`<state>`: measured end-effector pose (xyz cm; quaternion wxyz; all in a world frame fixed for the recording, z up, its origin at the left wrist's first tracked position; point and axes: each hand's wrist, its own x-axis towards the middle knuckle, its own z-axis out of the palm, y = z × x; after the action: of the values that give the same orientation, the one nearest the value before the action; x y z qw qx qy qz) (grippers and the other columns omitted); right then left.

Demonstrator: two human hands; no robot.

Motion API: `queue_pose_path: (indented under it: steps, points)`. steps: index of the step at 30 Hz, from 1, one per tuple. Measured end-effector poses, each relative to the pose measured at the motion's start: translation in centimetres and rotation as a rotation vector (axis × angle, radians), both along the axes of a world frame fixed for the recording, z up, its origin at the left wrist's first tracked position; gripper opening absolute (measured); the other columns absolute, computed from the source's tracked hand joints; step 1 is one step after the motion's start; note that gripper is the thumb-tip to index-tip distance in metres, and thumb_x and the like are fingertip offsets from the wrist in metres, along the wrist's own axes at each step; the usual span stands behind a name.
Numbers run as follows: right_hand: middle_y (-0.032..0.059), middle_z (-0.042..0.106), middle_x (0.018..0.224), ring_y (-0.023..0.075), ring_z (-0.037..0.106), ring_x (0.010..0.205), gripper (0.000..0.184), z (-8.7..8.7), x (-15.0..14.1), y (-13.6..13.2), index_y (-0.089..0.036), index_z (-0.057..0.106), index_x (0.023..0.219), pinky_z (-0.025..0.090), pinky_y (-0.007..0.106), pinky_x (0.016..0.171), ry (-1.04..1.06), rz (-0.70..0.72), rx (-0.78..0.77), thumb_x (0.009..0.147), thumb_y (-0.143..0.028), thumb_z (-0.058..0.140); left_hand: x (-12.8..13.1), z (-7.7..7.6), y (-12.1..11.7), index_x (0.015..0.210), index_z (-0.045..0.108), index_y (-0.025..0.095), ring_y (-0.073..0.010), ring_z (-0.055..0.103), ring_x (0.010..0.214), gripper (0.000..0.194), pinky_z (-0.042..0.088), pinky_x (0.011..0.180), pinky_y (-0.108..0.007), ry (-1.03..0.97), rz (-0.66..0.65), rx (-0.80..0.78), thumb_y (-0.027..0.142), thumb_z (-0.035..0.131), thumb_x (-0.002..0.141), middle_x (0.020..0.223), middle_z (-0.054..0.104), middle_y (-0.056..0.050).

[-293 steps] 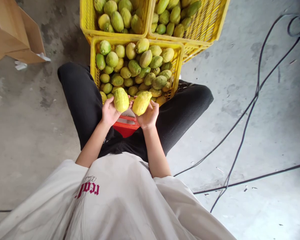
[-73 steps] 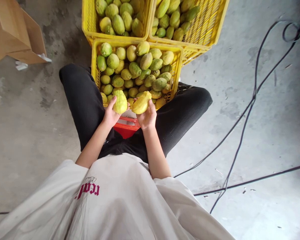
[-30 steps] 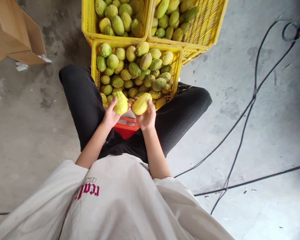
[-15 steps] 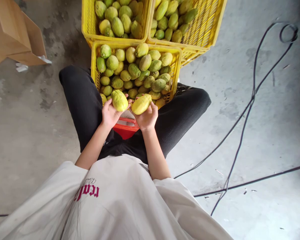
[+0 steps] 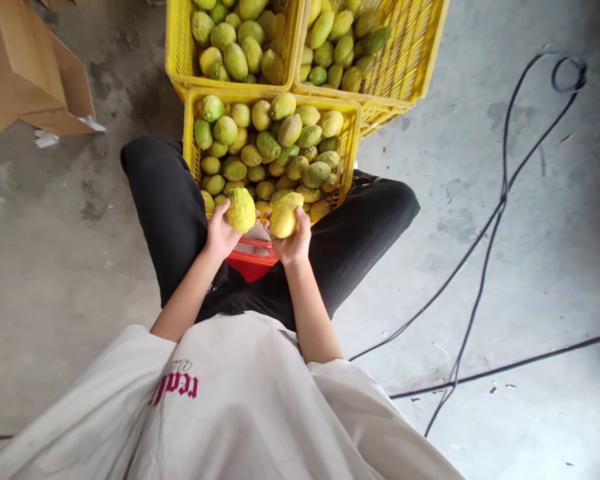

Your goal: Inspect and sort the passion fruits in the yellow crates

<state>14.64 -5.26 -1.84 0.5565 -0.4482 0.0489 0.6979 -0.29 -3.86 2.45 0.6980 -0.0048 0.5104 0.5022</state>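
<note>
In my left hand (image 5: 222, 235) is a bumpy yellow-green lemon (image 5: 241, 211), with the thumb along its left side. My right hand (image 5: 295, 241) is closed around a smoother yellow lemon (image 5: 285, 216), its thumb over the right side. Both lemons are held side by side, a small gap between them, above the near edge of a yellow plastic crate (image 5: 357, 127). Many green and yellow lemons (image 5: 269, 145) fill that crate between my knees. The fingers under each held lemon are partly hidden.
Two more yellow crates of lemons, a left one (image 5: 173, 47) and a right one (image 5: 433, 50), stand beyond the near crate. Something red (image 5: 253, 267) lies beneath my hands. A cardboard box (image 5: 25, 67) is at upper left, and black cables (image 5: 503, 200) cross the concrete floor at right.
Both held lemons have turned in my hands and come slightly nearer to me. My right thumb now lies over its lemon. The view has shifted slightly.
</note>
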Motion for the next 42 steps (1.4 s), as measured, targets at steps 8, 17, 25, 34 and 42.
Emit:
queue_pose_path:
  steps: [8,17,25,34,42]
  points:
    - [0.0032,0.087,0.113,0.0263,0.086,0.102,0.034,0.2,0.1,0.2,-0.029,0.074,0.118,0.077,0.042,0.091,0.022,0.048,0.063,0.106,-0.060,0.077,0.2,0.5,0.2,0.154,0.073,0.025,-0.0390,0.080,0.150,0.047,0.072,0.119,-0.055,-0.112,0.092,0.012,0.031,0.047,0.115,0.138,0.088,-0.012]
    - [0.0046,0.090,0.116,0.0332,0.087,0.122,0.021,0.3,-0.1,0.3,-0.031,0.070,0.114,0.071,0.057,0.114,0.035,-0.056,0.057,0.099,-0.045,0.066,0.3,0.1,0.0,0.133,0.079,0.023,-0.0369,0.084,0.143,0.031,0.072,0.120,-0.053,-0.027,0.044,-0.026,0.026,0.051,0.120,0.115,0.088,-0.009]
    - [-0.0027,0.087,0.122,0.0294,0.085,0.134,0.037,-0.7,-0.3,-0.1,-0.039,0.071,0.123,0.074,0.053,0.116,-0.073,-0.038,0.201,0.094,-0.049,0.091,0.3,-0.4,0.0,0.127,0.082,0.023,-0.0350,0.086,0.137,0.031,0.075,0.115,-0.049,0.018,0.023,-0.005,0.032,0.053,0.123,0.123,0.088,-0.013]
    - [-0.0011,0.084,0.119,0.0265,0.086,0.125,0.037,-1.0,0.1,-0.4,-0.036,0.071,0.126,0.076,0.043,0.102,-0.068,0.069,0.103,0.099,-0.057,0.087,0.1,0.0,-0.1,0.146,0.076,0.024,-0.0421,0.078,0.153,0.048,0.070,0.123,-0.061,-0.022,0.031,0.010,0.049,0.044,0.120,0.138,0.087,-0.016]
    - [-0.0018,0.086,0.120,0.0277,0.085,0.119,0.023,1.1,0.1,0.2,-0.036,0.075,0.119,0.074,0.052,0.109,0.028,-0.061,0.050,0.108,-0.054,0.066,0.1,-0.2,-0.1,0.149,0.074,0.024,-0.0389,0.082,0.148,0.047,0.067,0.125,-0.057,-0.065,0.073,-0.007,0.030,0.048,0.110,0.128,0.090,-0.012]
